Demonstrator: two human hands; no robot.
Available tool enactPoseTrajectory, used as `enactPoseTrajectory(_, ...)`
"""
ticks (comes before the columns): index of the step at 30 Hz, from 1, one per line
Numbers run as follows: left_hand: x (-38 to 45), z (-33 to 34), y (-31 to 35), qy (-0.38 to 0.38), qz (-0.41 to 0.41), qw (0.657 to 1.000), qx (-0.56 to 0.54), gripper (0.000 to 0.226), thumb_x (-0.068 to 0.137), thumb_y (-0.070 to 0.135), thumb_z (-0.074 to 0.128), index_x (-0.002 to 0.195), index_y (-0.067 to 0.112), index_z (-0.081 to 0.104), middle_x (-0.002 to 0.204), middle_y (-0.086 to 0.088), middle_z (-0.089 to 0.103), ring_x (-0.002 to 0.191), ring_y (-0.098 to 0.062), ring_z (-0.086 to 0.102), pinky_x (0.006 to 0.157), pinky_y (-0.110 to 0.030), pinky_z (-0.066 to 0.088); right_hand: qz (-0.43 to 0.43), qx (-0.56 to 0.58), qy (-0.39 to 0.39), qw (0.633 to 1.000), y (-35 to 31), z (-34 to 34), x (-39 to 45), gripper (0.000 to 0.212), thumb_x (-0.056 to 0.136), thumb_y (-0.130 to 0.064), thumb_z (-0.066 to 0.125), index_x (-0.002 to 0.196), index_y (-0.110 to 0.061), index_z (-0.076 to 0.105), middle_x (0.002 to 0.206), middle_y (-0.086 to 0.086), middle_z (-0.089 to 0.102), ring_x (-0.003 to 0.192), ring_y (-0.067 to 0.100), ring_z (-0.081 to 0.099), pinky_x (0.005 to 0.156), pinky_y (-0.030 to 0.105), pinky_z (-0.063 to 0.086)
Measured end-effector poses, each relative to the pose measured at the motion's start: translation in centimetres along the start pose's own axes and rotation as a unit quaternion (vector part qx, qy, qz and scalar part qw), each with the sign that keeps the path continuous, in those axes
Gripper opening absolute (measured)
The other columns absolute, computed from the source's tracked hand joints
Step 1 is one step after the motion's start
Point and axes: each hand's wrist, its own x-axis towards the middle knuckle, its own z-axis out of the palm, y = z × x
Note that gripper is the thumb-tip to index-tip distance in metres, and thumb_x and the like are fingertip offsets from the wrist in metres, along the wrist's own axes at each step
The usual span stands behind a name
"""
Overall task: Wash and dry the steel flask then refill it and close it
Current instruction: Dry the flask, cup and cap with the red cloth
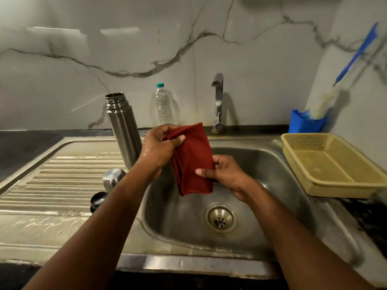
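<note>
— Where is the flask [123, 126]?
— Upright and uncapped on the draining board, left of the sink [261, 164], its steel cap [112, 178] and black stopper [97, 200] lying nearer.
— The hands?
— Left hand [161, 151] and right hand [222, 172] both pinch a red cloth [192, 158] over the basin — a plastic bottle [163, 105], tap [218, 101] and yellow basket [330, 164] stand around.

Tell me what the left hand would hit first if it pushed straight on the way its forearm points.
Probably the faucet: the left hand, gripping the red cloth, aims up and rightward toward the back wall. Depth is unclear, so it might pass between the faucet and the plastic bottle.
</note>
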Motion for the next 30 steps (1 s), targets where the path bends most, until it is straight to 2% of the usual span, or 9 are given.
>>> enactPoseTrajectory(3, 0.6, -0.2, 1.6, -0.014, -0.008, 1.000, 0.001, 0.016, 0.098, 0.004, 0.070, 0.104, 0.017, 0.076, 0.098, -0.004, 0.077, 0.091, -0.017, 0.073, 0.075, -0.026, 0.061, -0.006, 0.002, 0.040, 0.999, -1.1, -0.6, -1.0, 0.037, 0.084, -0.010, 0.083, 0.119, -0.008, 0.071, 0.105, 0.007, 0.080, 0.096, 0.019, 0.077, 0.076, 0.025, 0.061)
enactPoseTrajectory(9, 2.1, 1.9, 7.4, -0.094, -0.009, 0.992, -0.086, 0.043, 0.085, -0.003, 0.080, 0.126, 0.008, 0.071, 0.120, -0.013, 0.073, 0.107, -0.028, 0.074, 0.088, -0.039, 0.064, -0.055, 0.013, 0.148, 0.987, -7.4, -3.9, -3.1, 0.012, 0.091, -0.019, 0.077, 0.101, -0.014, 0.074, 0.095, 0.007, 0.080, 0.088, 0.023, 0.077, 0.078, 0.034, 0.061)
enactPoseTrajectory(14, 3.1, 9.9, 11.5, -0.110, 0.007, 0.987, -0.121, 0.035, 0.082, -0.011, 0.081, 0.113, 0.002, 0.069, 0.110, -0.019, 0.073, 0.096, -0.030, 0.076, 0.083, -0.039, 0.066, -0.076, -0.056, 0.276, 0.957, -12.6, -10.0, -7.1, 0.003, 0.089, -0.009, 0.075, 0.090, -0.012, 0.073, 0.084, 0.009, 0.077, 0.070, 0.020, 0.072, 0.061, 0.030, 0.058)
enactPoseTrajectory(16, 3.0, 14.2, 12.3, -0.132, 0.004, 0.987, -0.092, 0.036, 0.082, -0.011, 0.081, 0.113, 0.003, 0.071, 0.107, -0.018, 0.074, 0.089, -0.026, 0.076, 0.076, -0.034, 0.065, -0.056, -0.105, 0.334, 0.935, -12.8, -12.9, -8.5, 0.006, 0.083, -0.012, 0.079, 0.087, -0.011, 0.074, 0.085, 0.009, 0.077, 0.076, 0.023, 0.074, 0.066, 0.037, 0.063)
enactPoseTrajectory(19, 2.6, 20.4, 12.0, -0.166, 0.013, 0.986, -0.002, 0.032, 0.081, -0.011, 0.081, 0.108, 0.006, 0.077, 0.094, -0.015, 0.076, 0.080, -0.025, 0.075, 0.075, -0.037, 0.067, -0.010, -0.176, 0.406, 0.897, -11.6, -16.6, -10.3, 0.022, 0.064, -0.025, 0.079, 0.080, -0.010, 0.075, 0.078, 0.006, 0.077, 0.077, 0.026, 0.076, 0.078, 0.048, 0.064)
enactPoseTrajectory(23, 2.4, 26.7, 10.2, -0.196, 0.051, 0.975, 0.095, 0.031, 0.078, -0.005, 0.084, 0.102, 0.014, 0.082, 0.093, -0.008, 0.079, 0.087, -0.023, 0.077, 0.078, -0.034, 0.066, 0.046, -0.302, 0.446, 0.841, -9.7, -20.0, -11.7, 0.017, 0.075, -0.024, 0.077, 0.085, -0.011, 0.072, 0.080, 0.006, 0.072, 0.078, 0.027, 0.070, 0.064, 0.032, 0.053)
enactPoseTrajectory(26, 2.2, 29.3, 9.3, -0.212, 0.060, 0.966, 0.132, 0.033, 0.079, -0.005, 0.084, 0.105, 0.014, 0.080, 0.096, -0.005, 0.076, 0.092, -0.022, 0.075, 0.076, -0.029, 0.062, 0.060, -0.350, 0.449, 0.820, -8.7, -21.0, -11.9, 0.021, 0.073, -0.025, 0.075, 0.087, -0.010, 0.067, 0.085, 0.008, 0.071, 0.079, 0.030, 0.068, 0.057, 0.027, 0.043)
enactPoseTrajectory(28, 2.1, 30.6, 8.6, -0.229, 0.088, 0.952, 0.182, 0.038, 0.078, -0.001, 0.086, 0.112, 0.013, 0.079, 0.097, -0.003, 0.072, 0.092, -0.019, 0.071, 0.075, -0.025, 0.058, 0.065, -0.375, 0.447, 0.809, -7.7, -21.7, -11.7, 0.020, 0.076, -0.021, 0.074, 0.090, -0.009, 0.066, 0.086, 0.010, 0.071, 0.083, 0.032, 0.068, 0.059, 0.027, 0.042)
enactPoseTrajectory(30, 2.1, 31.4, 7.7, -0.245, 0.115, 0.930, 0.247, 0.046, 0.077, 0.005, 0.090, 0.120, 0.012, 0.077, 0.105, -0.005, 0.071, 0.100, -0.020, 0.070, 0.084, -0.028, 0.057, 0.074, -0.415, 0.436, 0.795, -6.7, -21.9, -11.5, 0.020, 0.081, -0.018, 0.074, 0.096, -0.008, 0.066, 0.094, 0.014, 0.071, 0.091, 0.036, 0.070, 0.066, 0.028, 0.045)
